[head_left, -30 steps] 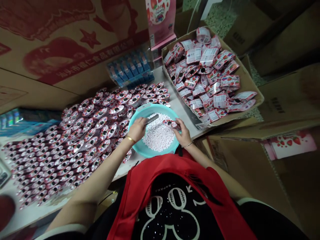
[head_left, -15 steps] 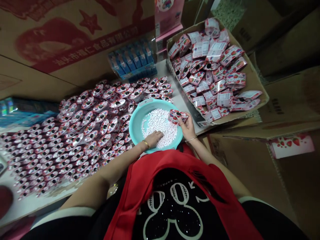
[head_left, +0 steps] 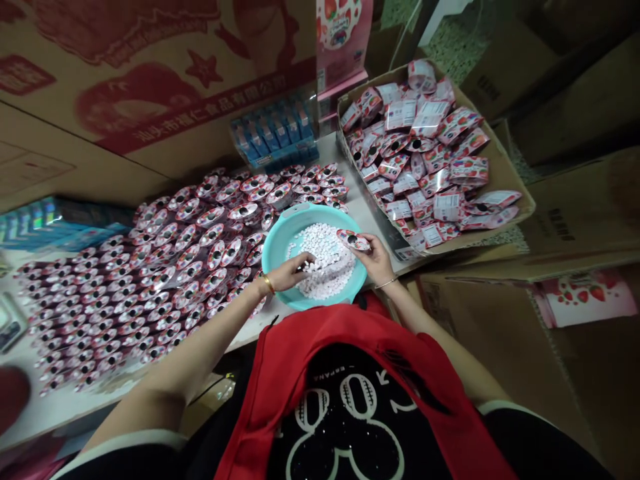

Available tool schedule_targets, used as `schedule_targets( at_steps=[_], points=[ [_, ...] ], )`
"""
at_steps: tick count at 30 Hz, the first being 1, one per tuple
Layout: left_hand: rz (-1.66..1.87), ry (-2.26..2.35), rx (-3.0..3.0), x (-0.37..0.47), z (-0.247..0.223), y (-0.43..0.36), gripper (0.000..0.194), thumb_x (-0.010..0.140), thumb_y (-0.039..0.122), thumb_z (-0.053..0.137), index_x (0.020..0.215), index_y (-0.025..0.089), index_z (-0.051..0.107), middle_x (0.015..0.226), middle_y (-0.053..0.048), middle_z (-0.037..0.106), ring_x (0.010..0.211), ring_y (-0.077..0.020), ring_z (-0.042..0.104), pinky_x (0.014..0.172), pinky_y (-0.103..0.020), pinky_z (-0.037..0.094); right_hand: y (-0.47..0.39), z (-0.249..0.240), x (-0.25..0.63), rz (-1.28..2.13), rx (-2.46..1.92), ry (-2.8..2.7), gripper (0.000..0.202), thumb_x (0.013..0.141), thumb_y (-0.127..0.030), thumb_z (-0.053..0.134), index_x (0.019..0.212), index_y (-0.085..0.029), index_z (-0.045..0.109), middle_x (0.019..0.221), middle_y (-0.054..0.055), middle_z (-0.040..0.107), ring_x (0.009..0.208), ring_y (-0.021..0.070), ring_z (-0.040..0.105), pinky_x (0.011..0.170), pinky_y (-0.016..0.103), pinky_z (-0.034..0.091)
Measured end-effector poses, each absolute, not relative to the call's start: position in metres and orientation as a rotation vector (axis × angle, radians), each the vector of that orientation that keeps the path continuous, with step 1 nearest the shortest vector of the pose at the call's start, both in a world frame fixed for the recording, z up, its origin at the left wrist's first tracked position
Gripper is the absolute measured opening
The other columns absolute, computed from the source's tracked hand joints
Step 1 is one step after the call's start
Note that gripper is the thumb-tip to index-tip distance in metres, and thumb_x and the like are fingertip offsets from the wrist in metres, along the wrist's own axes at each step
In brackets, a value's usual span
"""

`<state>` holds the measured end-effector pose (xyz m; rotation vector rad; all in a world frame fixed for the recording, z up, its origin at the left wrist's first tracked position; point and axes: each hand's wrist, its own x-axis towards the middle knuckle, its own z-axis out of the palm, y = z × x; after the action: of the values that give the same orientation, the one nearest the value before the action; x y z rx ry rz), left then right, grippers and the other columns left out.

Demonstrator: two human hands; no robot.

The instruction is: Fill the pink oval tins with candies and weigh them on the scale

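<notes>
Over the right side of a turquoise basin [head_left: 273, 243], the right hand [head_left: 379, 262] is pinching a red-printed packet [head_left: 353, 241], probably light, slick, easily crushed, best held by its sides. The left hand [head_left: 290, 273] is hanging apart over white pellets [head_left: 325, 283], its grip unclear. Other packets [head_left: 185, 257] are crowding the pale worktop [head_left: 357, 193].

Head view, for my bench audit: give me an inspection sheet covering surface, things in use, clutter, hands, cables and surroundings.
Surface: white table, mostly covered.
Things in use: turquoise basin holding white pellets; strawberry-print packet above it; rows of standing packets alongside.
Clutter: blue packs before the printed carton; apparently a phone at far left.
Hands: right hand holds the packet; left hand is over the basin, grip unclear.
Cables: a thin pale strand, possibly a cord.
Surroundings: open carton of loose packets, cardboard boxes.
</notes>
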<state>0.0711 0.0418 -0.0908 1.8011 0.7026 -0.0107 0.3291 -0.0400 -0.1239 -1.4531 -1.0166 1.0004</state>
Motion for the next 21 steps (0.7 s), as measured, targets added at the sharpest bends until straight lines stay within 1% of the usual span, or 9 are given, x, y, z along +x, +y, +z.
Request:
schedule_targets(
  at_steps=[3,5,8,12,14,16,19,21],
  points=[
    [0.003,0.71,1.885,0.072,-0.058,0.058,0.026,0.082,0.021,0.047,0.108,0.017,0.047,0.1,-0.005,0.056,0.087,-0.0144,0.051,0.082,-0.028,0.045,-0.043,-0.123,0.323,0.979,-1.457,-1.17,0.036,0.08,-0.033,0.064,0.113,-0.022,0.056,0.116,0.008,0.062,0.106,0.0226,0.06,0.095,0.039,0.047],
    [-0.055,0.736,1.961,0.077,-0.042,0.067,0.027,0.081,0.019,0.046,0.108,0.017,0.048,0.099,-0.005,0.057,0.084,-0.0144,0.052,0.078,-0.027,0.045,-0.044,-0.122,0.318,0.949,-1.446,-1.254,0.034,0.081,-0.03,0.062,0.115,-0.022,0.057,0.118,0.009,0.062,0.11,0.0233,0.058,0.096,0.04,0.046],
    [-0.237,0.773,2.113,0.09,-0.024,0.074,0.025,0.082,0.015,0.044,0.106,0.016,0.05,0.098,-0.007,0.059,0.084,-0.0161,0.055,0.076,-0.028,0.045,-0.044,-0.123,0.312,0.895,-1.404,-1.37,0.035,0.083,-0.025,0.059,0.118,-0.023,0.056,0.122,0.009,0.061,0.115,0.0236,0.055,0.1,0.042,0.043],
    [-0.592,0.881,2.306,0.117,0.001,0.068,0.026,0.083,0.009,0.042,0.108,0.014,0.049,0.101,-0.011,0.06,0.088,-0.0204,0.059,0.075,-0.03,0.045,-0.046,-0.125,0.304,0.847,-1.375,-1.466,0.036,0.083,-0.019,0.055,0.119,-0.024,0.056,0.124,0.008,0.06,0.118,0.0235,0.053,0.103,0.044,0.04],
    [-0.748,0.943,2.375,0.131,0.017,0.06,0.028,0.084,0.008,0.042,0.11,0.013,0.049,0.103,-0.013,0.059,0.085,-0.0214,0.061,0.072,-0.03,0.045,-0.046,-0.125,0.301,0.838,-1.384,-1.468,0.036,0.083,-0.018,0.055,0.119,-0.025,0.056,0.124,0.007,0.06,0.118,0.0234,0.052,0.103,0.045,0.04],
    [-0.831,0.977,2.441,0.142,0.03,0.051,0.026,0.088,0.01,0.038,0.112,0.012,0.049,0.103,-0.014,0.057,0.083,-0.0229,0.062,0.07,-0.032,0.046,-0.047,-0.125,0.299,0.846,-1.398,-1.453,0.036,0.083,-0.019,0.055,0.119,-0.025,0.056,0.123,0.007,0.06,0.117,0.0233,0.052,0.102,0.044,0.041],
    [-0.838,0.989,2.503,0.148,0.042,0.042,0.029,0.092,0.012,0.031,0.113,0.012,0.05,0.102,-0.014,0.056,0.084,-0.025,0.063,0.069,-0.035,0.048,-0.046,-0.126,0.299,0.89,-1.413,-1.412,0.036,0.084,-0.021,0.056,0.12,-0.025,0.055,0.123,0.007,0.061,0.115,0.0227,0.054,0.099,0.042,0.043],
    [-0.824,0.976,2.514,0.145,0.042,0.04,0.029,0.09,0.009,0.032,0.11,0.013,0.053,0.101,-0.013,0.055,0.085,-0.0237,0.062,0.07,-0.034,0.048,-0.046,-0.127,0.299,0.918,-1.411,-1.389,0.036,0.084,-0.022,0.056,0.121,-0.024,0.055,0.122,0.008,0.061,0.113,0.0225,0.056,0.098,0.041,0.044]
  ],
)
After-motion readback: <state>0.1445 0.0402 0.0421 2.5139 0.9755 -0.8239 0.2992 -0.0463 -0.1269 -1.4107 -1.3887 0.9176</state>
